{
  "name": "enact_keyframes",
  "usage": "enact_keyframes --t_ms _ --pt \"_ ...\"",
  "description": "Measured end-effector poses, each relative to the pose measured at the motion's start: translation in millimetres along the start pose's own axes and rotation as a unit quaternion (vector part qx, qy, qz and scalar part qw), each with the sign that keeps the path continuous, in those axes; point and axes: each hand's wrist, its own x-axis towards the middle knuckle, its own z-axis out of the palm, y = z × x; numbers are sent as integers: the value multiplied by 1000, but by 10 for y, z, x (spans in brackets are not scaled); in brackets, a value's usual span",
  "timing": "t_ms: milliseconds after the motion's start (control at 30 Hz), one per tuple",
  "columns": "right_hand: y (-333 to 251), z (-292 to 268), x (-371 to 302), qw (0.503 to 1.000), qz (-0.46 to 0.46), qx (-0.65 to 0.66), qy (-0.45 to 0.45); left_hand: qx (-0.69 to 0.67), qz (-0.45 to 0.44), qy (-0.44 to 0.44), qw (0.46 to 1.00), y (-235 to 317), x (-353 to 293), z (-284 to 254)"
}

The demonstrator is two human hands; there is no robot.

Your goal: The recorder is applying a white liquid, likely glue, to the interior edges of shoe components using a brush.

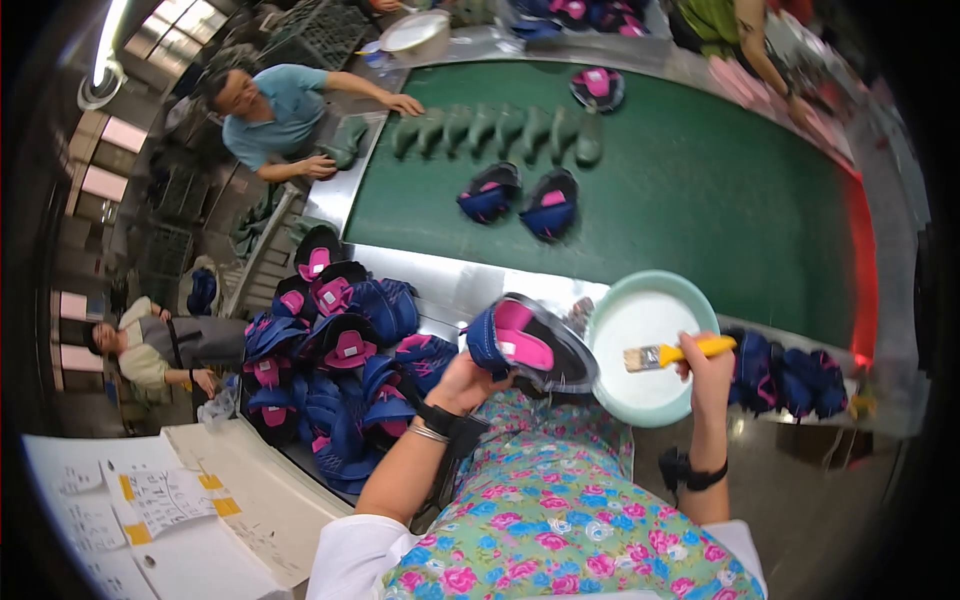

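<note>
My left hand (466, 386) grips a navy shoe upper (526, 346) with a bright pink lining and a dark outer edge. It is tilted so its inside faces up, in front of my flowered apron. In my right hand (708, 368) is a flat paintbrush (700, 349) with a yellow handle and pale bristles. The bristles point left over a pale green bowl (652, 415) of white liquid (640, 318). Whether they touch the liquid I cannot tell. The bowl is just right of the upper, at the near edge of the belt.
A heap of navy and pink uppers (345, 350) lies left of me. Two uppers (549, 205) and a row of green shoe lasts (483, 130) stand on the green belt (650, 220). A co-worker (285, 115) handles lasts at the far left. More uppers (790, 378) sit beyond the bowl.
</note>
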Motion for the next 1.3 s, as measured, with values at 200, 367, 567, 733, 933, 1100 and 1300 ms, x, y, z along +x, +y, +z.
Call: enact_keyframes --t_ms 200,367,567,733,933,1100,1300 --pt "83 300 -87 998 18 29 45 140 265 174 938 1206 422 -862" --pt "0 827 -170 995 44 -84 25 127 365 242 890 2086 1521 -1358" --pt "-3 1288 -195 978 98 -180 42 21 249 266 931 2600 2366 -1671" --pt "31 1517 -67 970 99 -222 -24 672 214 295 645 2513 1269 -1670" --pt "63 2022 116 975 49 -156 -151 873 -50 317 367 3001 -211 -1917" --pt "-60 2318 71 957 38 -190 -218 873 52 342 343 3193 -449 -1872" --pt "-197 2678 29 930 -16 -233 -284 625 333 463 533 3275 -1375 -1148"
